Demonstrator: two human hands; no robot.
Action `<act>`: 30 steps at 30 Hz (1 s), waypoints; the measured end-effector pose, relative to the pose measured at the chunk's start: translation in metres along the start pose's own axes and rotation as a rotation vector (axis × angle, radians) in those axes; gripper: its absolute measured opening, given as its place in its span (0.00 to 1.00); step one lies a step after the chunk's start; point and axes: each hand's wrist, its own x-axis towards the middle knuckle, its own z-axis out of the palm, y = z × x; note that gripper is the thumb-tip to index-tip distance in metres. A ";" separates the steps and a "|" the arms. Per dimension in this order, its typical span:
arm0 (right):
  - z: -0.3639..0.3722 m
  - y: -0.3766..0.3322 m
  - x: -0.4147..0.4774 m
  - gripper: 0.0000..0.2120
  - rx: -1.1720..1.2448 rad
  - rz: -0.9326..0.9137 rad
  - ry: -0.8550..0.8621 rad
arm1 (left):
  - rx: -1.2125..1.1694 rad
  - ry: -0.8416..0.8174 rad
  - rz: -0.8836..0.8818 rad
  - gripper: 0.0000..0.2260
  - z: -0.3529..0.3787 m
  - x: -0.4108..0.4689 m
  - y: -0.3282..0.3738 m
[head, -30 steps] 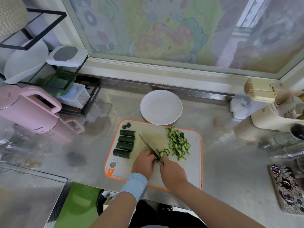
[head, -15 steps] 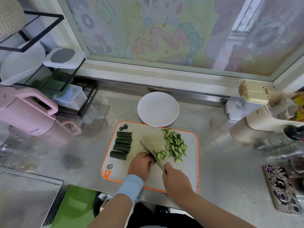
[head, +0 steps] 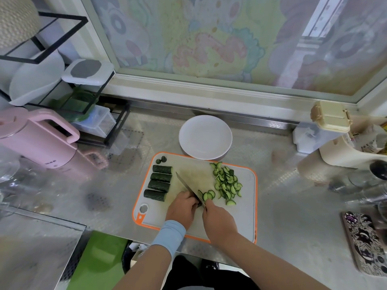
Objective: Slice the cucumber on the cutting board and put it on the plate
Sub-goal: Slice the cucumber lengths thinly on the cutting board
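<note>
While the right hand (head: 219,223) gripped the knife (head: 187,187) at the cutting board's (head: 247,216) near-middle, the left hand (head: 181,208), curled over a mostly hidden cucumber piece (head: 200,204) just left of the blade, sat nearer the 4 uncut lengths (head: 159,183) lying crosswise along the board's left side.

Bare cutting board (head: 199,172) up to plate (head: 205,137)

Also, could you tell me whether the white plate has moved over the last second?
No. The plate still sits against the far edge of the cutting board, as before; only the camera view shifted slightly.
</note>
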 end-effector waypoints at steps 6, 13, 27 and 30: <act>-0.004 0.007 -0.009 0.06 0.024 -0.010 0.023 | -0.023 0.044 -0.011 0.04 0.003 -0.001 0.000; -0.007 0.014 -0.026 0.07 -0.019 -0.009 0.046 | -0.021 0.030 0.007 0.04 0.003 0.000 -0.004; 0.000 -0.002 0.001 0.06 0.003 0.033 -0.012 | -0.039 -0.036 -0.035 0.06 -0.001 -0.001 -0.003; 0.000 -0.004 0.004 0.06 0.002 0.023 -0.005 | -0.039 -0.049 -0.036 0.07 -0.004 0.000 -0.004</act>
